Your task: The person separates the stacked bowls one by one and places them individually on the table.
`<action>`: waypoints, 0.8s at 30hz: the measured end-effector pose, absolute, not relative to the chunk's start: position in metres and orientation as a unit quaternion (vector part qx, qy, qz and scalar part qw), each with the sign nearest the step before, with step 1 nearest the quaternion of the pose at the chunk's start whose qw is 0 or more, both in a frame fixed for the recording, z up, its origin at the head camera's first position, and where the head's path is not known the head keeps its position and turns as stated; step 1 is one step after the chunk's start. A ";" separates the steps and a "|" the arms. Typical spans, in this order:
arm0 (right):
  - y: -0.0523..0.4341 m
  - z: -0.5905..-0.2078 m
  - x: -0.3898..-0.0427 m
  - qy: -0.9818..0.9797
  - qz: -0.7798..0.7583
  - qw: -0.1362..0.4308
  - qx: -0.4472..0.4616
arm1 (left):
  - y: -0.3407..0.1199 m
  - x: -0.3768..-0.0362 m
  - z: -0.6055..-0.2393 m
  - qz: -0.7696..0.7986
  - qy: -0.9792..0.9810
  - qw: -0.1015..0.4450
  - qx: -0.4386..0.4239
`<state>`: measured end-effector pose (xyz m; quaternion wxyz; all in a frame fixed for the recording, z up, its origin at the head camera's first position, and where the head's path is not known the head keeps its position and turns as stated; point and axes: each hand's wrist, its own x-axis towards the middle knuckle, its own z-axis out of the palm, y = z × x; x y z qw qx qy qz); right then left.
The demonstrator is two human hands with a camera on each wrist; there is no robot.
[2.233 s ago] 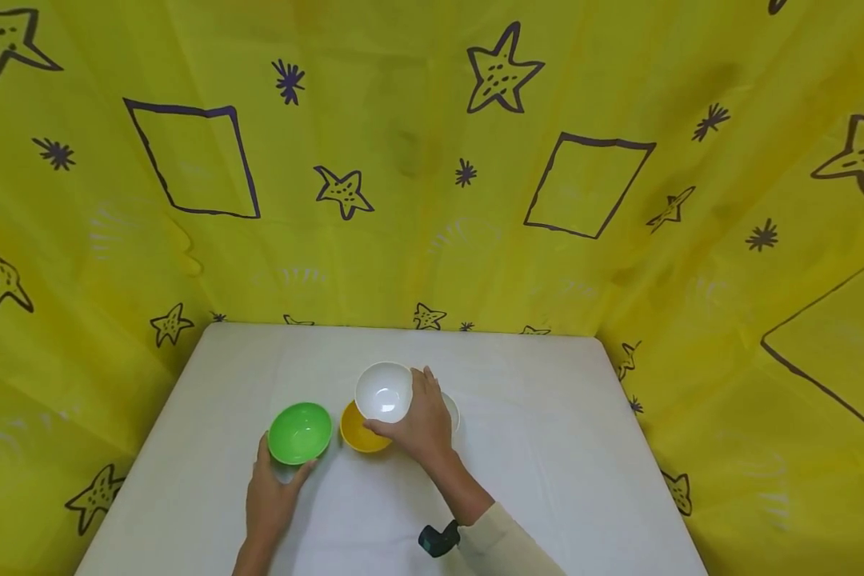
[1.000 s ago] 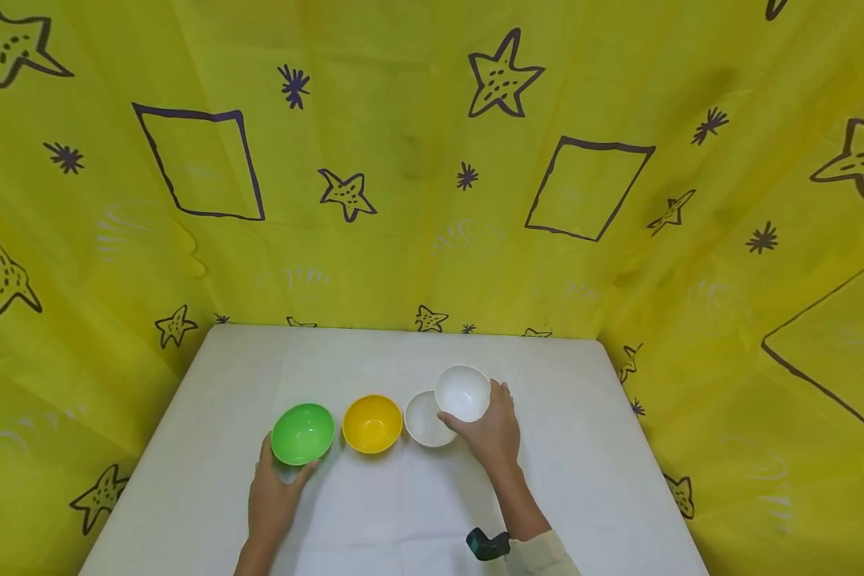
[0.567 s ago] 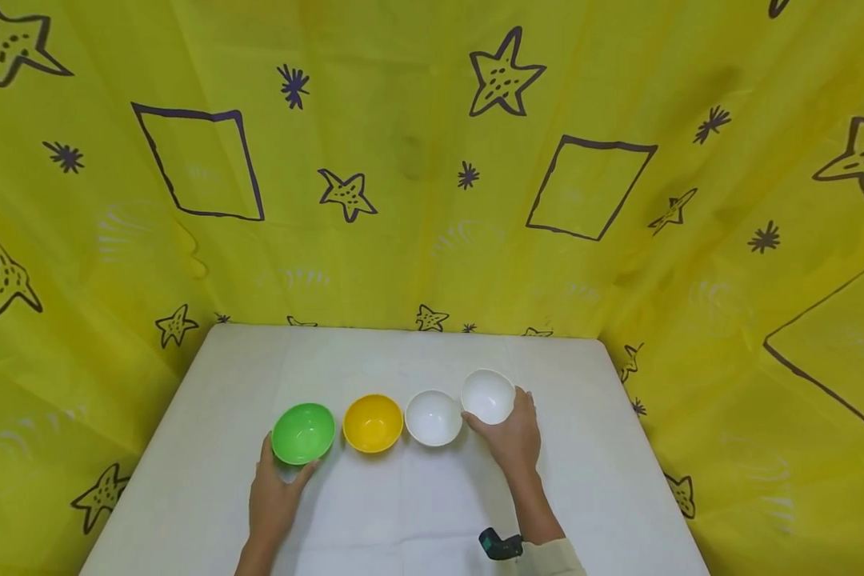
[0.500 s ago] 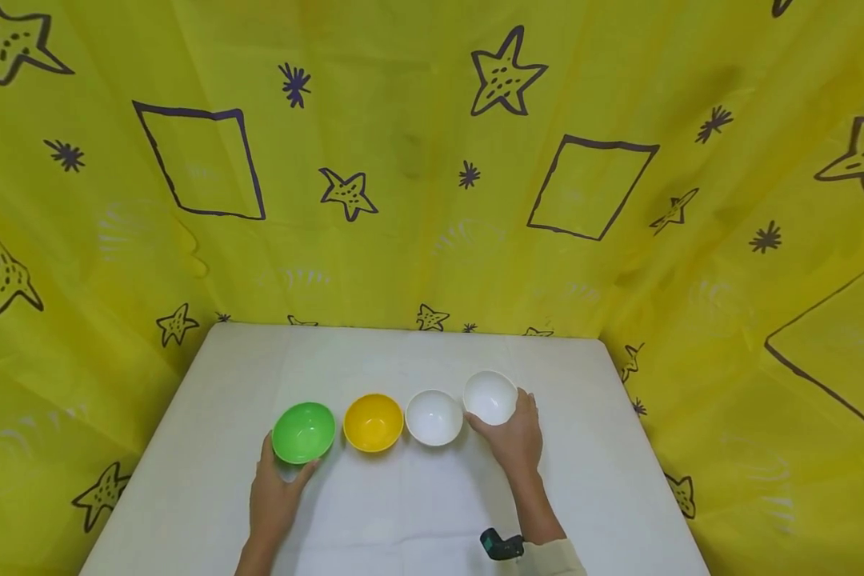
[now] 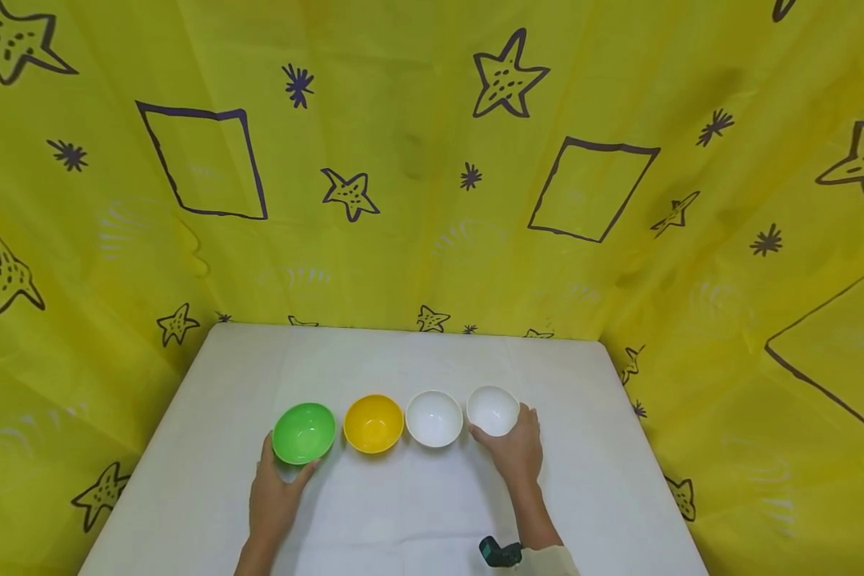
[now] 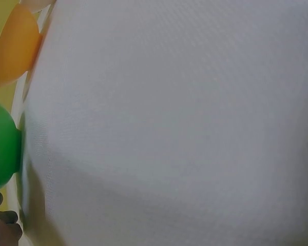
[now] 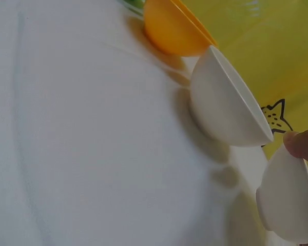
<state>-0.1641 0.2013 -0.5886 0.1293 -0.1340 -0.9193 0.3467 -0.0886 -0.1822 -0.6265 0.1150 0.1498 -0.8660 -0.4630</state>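
Four bowls form a row across the table. At the left end, my left hand (image 5: 275,494) holds the green bowl (image 5: 304,433) between thumb and fingers. Beside it stands the yellow bowl (image 5: 374,423), then a white bowl (image 5: 434,418). My right hand (image 5: 514,448) grips another white bowl (image 5: 493,411) at the right end, thumb on the near left rim. In the right wrist view this gripped bowl (image 7: 287,197) is close over the cloth, its foot beside its shadow. The left wrist view shows the green bowl (image 6: 2,143) low against the table, fingertips (image 6: 7,217) near it.
A white cloth covers the table (image 5: 403,512). Behind and at both sides hangs a yellow curtain (image 5: 403,264) with stars and outlined shapes. A dark device (image 5: 500,552) sits at the right wrist, by a beige sleeve (image 5: 547,562).
My right hand has carried its white bowl rightward from over the yellow bowl, past the other white bowl, then lowered it at the row's end. My left hand stays on the green bowl.
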 end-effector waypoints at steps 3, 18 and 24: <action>0.201 -0.592 -0.163 -0.919 0.349 0.121 -0.139 | -0.182 -0.089 -0.627 -0.461 -0.866 0.120 0.149; 0.203 -0.602 -0.158 -0.917 0.352 0.104 -0.155 | -0.186 -0.090 -0.625 -0.458 -0.871 0.092 0.149; 0.202 -0.602 -0.159 -0.918 0.348 0.101 -0.159 | -0.185 -0.091 -0.624 -0.458 -0.872 0.088 0.146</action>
